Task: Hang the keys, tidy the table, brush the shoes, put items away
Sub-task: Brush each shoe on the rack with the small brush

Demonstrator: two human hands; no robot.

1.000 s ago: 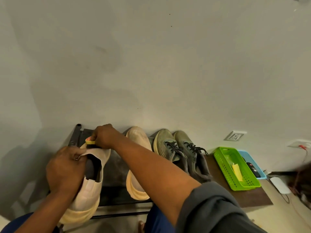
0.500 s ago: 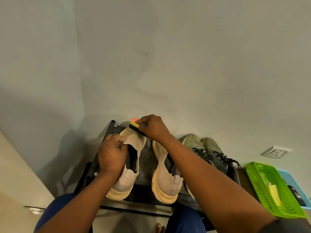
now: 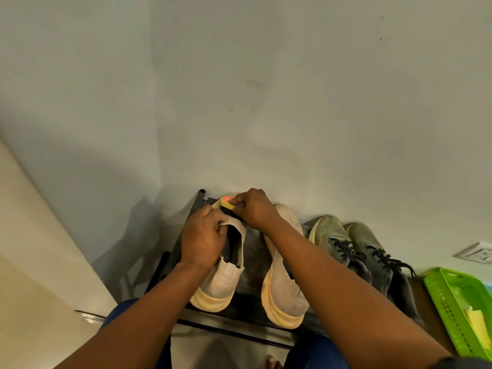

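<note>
Low in frame, on black metal rack (image 3: 253,319): two beige suede slip-on shoes with cream soles, left one (image 3: 221,283) and right one (image 3: 283,283). At centre, left hand (image 3: 203,239), fingers curled, pinching left shoe's collar. Just beyond, right hand (image 3: 254,209), fingers curled round yellow-backed shoe brush (image 3: 227,202) at toe. Right of centre, grey-green laced sneakers (image 3: 356,251), probably unbrushed. Lower right, green plastic basket (image 3: 452,302). Brushing mid-way; putting away remaining; keys unseen.
</note>
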